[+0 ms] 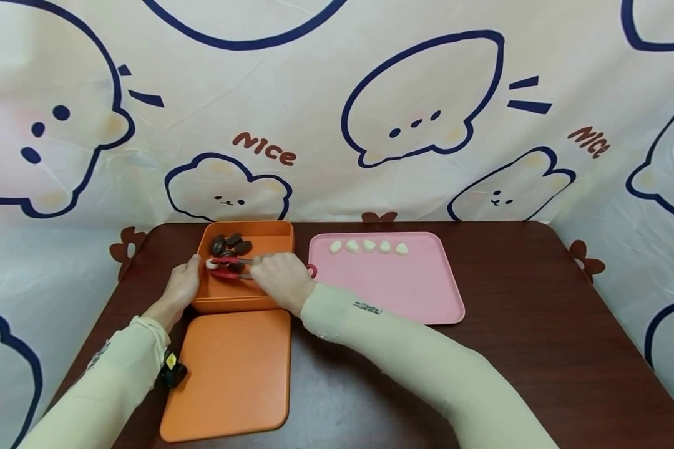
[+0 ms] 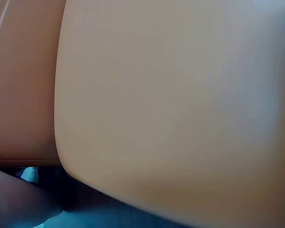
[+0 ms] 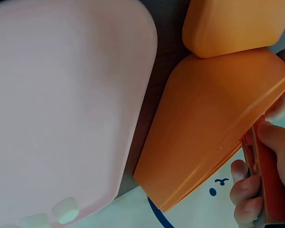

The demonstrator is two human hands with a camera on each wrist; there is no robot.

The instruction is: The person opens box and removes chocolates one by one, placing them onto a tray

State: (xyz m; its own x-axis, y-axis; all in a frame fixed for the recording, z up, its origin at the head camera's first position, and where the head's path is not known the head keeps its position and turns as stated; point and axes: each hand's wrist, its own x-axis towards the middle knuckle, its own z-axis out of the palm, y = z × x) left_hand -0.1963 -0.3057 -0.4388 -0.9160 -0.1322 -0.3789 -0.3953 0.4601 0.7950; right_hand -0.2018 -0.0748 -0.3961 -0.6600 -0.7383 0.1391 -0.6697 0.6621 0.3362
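My right hand (image 1: 281, 274) grips red-handled tongs (image 1: 230, 274) over the orange box (image 1: 272, 237). Between the red tips of the tongs is a small white piece (image 1: 210, 264), at the box's left side. Several dark brown, pebble-like pieces (image 1: 218, 244) lie in the box, some partly behind the tongs. My left hand (image 1: 181, 288) holds the box's left side; its fingertips are partly hidden. In the right wrist view, my fingers wrap around the red tongs handle (image 3: 271, 185). Little of the left hand shows in the left wrist view.
A pink tray (image 1: 382, 280) stands right of the box, with a row of several white pieces (image 1: 369, 247) along its far edge. The orange lid (image 1: 233, 374) lies flat in front of the box. Behind the dark brown table (image 1: 517, 299) hangs a printed cloth (image 1: 326, 106).
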